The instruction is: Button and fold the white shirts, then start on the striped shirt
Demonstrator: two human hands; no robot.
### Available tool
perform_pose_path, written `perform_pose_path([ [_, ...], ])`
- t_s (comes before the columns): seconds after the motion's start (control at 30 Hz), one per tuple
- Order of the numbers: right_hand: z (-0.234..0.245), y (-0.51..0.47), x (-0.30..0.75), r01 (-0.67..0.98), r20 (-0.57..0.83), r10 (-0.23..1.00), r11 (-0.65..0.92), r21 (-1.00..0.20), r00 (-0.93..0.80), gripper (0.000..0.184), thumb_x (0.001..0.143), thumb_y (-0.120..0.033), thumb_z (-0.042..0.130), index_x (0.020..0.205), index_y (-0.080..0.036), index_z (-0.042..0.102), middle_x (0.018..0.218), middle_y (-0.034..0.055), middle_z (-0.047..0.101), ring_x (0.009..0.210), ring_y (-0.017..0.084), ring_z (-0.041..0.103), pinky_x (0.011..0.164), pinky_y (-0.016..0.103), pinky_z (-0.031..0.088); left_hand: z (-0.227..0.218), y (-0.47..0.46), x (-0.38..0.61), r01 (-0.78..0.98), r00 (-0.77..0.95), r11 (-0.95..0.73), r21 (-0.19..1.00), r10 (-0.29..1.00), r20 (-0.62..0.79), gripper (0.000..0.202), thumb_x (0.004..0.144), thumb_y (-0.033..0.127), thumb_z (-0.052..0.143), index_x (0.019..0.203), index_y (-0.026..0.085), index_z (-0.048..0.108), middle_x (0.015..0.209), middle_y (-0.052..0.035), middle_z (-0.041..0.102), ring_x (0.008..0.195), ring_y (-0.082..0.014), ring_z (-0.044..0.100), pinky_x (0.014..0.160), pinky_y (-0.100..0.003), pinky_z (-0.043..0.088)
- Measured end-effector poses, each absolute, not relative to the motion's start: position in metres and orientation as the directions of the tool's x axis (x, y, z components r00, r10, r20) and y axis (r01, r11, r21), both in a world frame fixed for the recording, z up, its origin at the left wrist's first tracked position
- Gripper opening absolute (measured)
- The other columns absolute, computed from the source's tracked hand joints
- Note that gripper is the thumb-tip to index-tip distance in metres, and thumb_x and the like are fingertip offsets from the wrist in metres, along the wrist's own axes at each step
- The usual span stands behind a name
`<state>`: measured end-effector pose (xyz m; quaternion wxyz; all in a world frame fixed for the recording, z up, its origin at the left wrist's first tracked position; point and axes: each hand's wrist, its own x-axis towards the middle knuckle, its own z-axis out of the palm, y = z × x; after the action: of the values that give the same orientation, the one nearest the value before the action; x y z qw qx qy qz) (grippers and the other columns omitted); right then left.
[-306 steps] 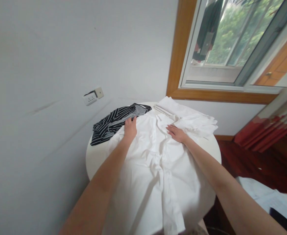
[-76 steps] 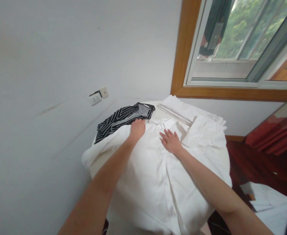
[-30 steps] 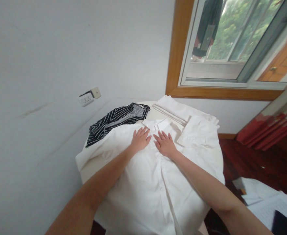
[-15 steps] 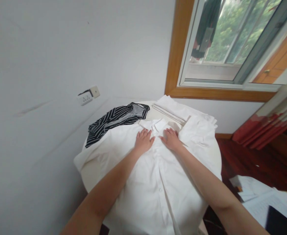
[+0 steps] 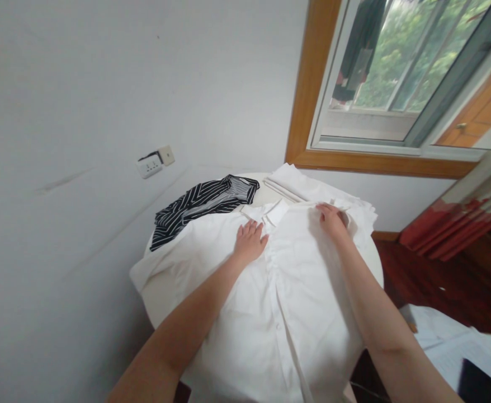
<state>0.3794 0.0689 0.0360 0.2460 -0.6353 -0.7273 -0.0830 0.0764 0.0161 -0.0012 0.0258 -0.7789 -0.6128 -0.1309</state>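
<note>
A white button-up shirt point(image 5: 308, 268) lies front up across a round table, its collar at the far side and its front placket running toward me. My left hand point(image 5: 250, 242) rests flat on the shirt just below the collar, fingers spread. At the far right shoulder, my right hand point(image 5: 333, 221) has its fingers curled over the shirt's edge and pinches the fabric. The sleeve on that side is bunched beside this hand and partly hidden by it.
Behind the shirt lie a black-and-white striped garment point(image 5: 203, 201) and a folded white cloth point(image 5: 291, 182). The round table point(image 5: 377, 268) stands against the wall, near a wood-framed window point(image 5: 379, 161). Papers point(image 5: 451, 336) and a dark flat object point(image 5: 480, 383) are at lower right.
My right hand has moved right, from beside the collar to the shirt's shoulder, and the fabric there now lies straighter. My left hand stays on the chest. The view has shifted slightly.
</note>
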Motion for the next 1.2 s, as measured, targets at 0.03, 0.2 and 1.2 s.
perform_pose_path([
  [0.03,0.039,0.068,0.384,0.968,0.446,0.890,0.184,-0.171,-0.091,0.047,0.087,-0.006,0.035,0.122,-0.008,0.066,0.127,0.0150,0.063,0.119,0.020,0.053,0.104,0.030,0.034,-0.001,0.016,0.076,0.962,0.212,-0.244,0.119,0.949,0.235,0.056,0.097,0.047,0.031,0.145,0.021,0.043,0.151,-0.0104,0.043,0.144,-0.0274,0.030,0.118,-0.050,0.021],
  [0.2,0.035,0.056,0.391,0.999,0.457,0.890,0.017,-0.049,0.007,0.038,0.090,-0.018,0.043,0.118,-0.018,0.069,0.127,0.0131,0.063,0.116,0.030,0.047,0.097,0.044,0.033,-0.003,0.016,0.077,0.965,0.209,-0.240,0.106,0.948,0.239,0.055,0.097,0.047,0.031,0.145,0.022,0.043,0.151,-0.0099,0.044,0.144,-0.0270,0.030,0.118,-0.049,0.021],
  [1.2,0.001,0.061,0.293,0.986,0.077,0.993,0.094,-0.134,-0.084,0.064,0.099,-0.058,0.019,0.152,-0.026,0.033,0.161,0.0065,0.022,0.148,0.027,0.018,0.116,0.056,0.014,0.010,0.011,0.065,0.941,0.300,-0.323,0.100,0.934,0.196,0.048,0.099,0.038,0.030,0.144,0.027,0.045,0.152,-0.0059,0.044,0.144,-0.0254,0.032,0.117,-0.053,0.025],
])
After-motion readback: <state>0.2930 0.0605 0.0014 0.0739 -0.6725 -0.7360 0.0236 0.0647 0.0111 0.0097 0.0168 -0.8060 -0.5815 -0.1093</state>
